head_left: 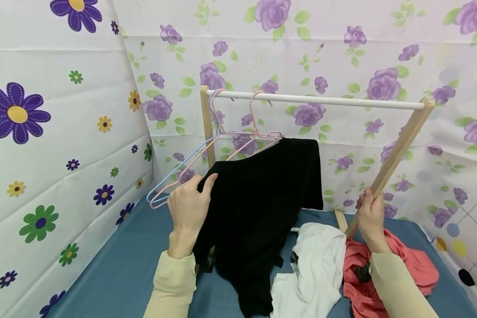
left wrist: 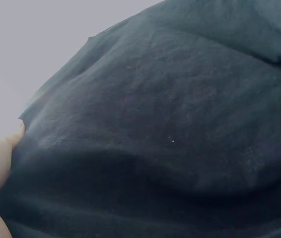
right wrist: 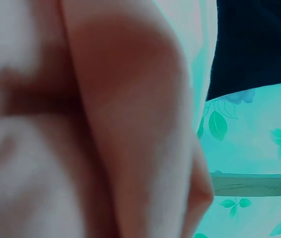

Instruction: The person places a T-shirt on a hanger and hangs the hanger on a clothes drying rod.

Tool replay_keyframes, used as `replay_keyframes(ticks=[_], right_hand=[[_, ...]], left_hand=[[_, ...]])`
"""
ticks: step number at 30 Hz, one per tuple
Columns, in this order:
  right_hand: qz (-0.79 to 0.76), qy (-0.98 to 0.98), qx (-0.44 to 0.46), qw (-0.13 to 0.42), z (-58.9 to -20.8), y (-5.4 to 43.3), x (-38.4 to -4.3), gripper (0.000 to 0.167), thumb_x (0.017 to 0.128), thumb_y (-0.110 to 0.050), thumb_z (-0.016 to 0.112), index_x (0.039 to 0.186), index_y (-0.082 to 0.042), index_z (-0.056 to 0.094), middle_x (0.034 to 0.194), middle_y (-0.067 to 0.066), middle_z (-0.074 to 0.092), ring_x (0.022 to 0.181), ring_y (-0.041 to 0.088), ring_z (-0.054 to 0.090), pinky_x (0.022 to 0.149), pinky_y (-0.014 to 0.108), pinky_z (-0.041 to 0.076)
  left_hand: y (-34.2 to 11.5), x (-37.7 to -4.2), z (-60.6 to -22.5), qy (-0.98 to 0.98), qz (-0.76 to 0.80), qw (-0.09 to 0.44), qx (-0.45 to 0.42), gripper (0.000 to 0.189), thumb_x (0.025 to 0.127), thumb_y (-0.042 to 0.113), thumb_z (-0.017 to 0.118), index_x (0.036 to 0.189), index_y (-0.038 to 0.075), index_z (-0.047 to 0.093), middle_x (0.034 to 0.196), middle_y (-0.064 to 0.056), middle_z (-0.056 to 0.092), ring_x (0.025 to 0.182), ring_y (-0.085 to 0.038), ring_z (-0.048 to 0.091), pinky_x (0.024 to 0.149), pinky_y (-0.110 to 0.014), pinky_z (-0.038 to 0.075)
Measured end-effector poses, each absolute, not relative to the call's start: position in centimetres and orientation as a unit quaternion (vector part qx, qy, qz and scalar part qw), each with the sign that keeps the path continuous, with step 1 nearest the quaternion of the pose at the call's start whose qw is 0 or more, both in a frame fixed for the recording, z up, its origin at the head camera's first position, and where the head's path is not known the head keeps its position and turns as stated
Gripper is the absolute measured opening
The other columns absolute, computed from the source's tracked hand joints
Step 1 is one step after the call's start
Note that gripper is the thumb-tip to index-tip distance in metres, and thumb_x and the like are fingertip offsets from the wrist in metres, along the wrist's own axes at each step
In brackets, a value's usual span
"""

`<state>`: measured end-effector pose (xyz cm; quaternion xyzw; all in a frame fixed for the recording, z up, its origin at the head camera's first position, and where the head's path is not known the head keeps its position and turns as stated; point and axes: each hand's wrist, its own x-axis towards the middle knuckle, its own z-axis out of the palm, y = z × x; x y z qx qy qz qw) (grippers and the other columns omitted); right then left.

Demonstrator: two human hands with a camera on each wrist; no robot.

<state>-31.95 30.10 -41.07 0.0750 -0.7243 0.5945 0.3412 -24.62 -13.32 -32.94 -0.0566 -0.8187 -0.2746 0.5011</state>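
Note:
A black short-sleeved top [head_left: 258, 190] hangs aslant on a pink hanger [head_left: 255, 115] hooked over the white rod [head_left: 322, 100] of a clothes rack. Its near shoulder edge is pinched by my left hand [head_left: 188, 207], thumb uppermost; in the left wrist view the thumb [left wrist: 12, 136] lies at the cloth's edge. My right hand [head_left: 371, 216] grips the rack's right wooden post [head_left: 401, 145] low down. Beside the top, a second pink hanger [head_left: 191, 165] and a blue hanger [head_left: 175, 170] hang bare at the rod's left end.
On the blue table cover [head_left: 119, 265], a crumpled white garment [head_left: 314, 265] lies beneath the rack, next to a coral-red garment [head_left: 411, 265] under my right forearm. Flower-patterned sheets [head_left: 230, 22] enclose the back and sides. The rack's left post [head_left: 207, 128] stands behind the hangers.

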Motion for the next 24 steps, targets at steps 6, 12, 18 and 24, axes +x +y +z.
replay_keyframes(ticks=[6,12,18,24], right_hand=[[0.598,-0.715,0.068,0.357,-41.9,30.6,-33.0,0.02,0.107,-0.022,0.035,0.11,-0.004,0.042,0.082,0.011,0.043,0.068,0.021,0.045,0.064,0.021,0.043],[0.602,-0.709,0.072,0.359,-41.0,30.0,-32.3,0.008,0.107,-0.017,0.036,0.105,-0.012,0.043,0.08,0.015,0.042,0.067,0.024,0.045,0.063,0.022,0.043],[0.605,-0.707,0.07,0.36,-41.2,30.1,-32.4,0.009,0.107,-0.019,0.037,0.104,-0.013,0.043,0.08,0.014,0.043,0.066,0.025,0.045,0.062,0.023,0.043],[0.602,-0.709,0.068,0.361,-41.1,30.0,-32.3,0.013,0.107,-0.019,0.037,0.105,-0.007,0.043,0.081,0.015,0.043,0.067,0.025,0.045,0.063,0.023,0.043]], left_hand=[[-13.5,-24.3,-33.2,-0.826,-0.264,0.493,-0.069,0.045,0.093,0.045,0.065,0.066,0.011,0.057,0.052,0.001,0.037,0.04,-0.014,0.026,0.037,-0.03,0.021],[-14.0,-23.7,-33.3,-0.82,-0.271,0.496,-0.092,0.036,0.094,0.041,0.065,0.099,0.005,0.07,0.086,-0.01,0.067,0.068,-0.029,0.061,0.057,-0.041,0.048],[-14.9,-23.7,-33.3,-0.797,-0.267,0.524,-0.14,0.025,0.098,0.023,0.062,0.105,0.0,0.066,0.099,-0.016,0.061,0.089,-0.035,0.058,0.082,-0.047,0.045],[-16.4,-23.9,-32.3,-0.769,-0.221,0.575,-0.173,0.011,0.096,0.007,0.062,0.101,-0.002,0.067,0.098,-0.017,0.062,0.086,-0.036,0.058,0.078,-0.047,0.046]])
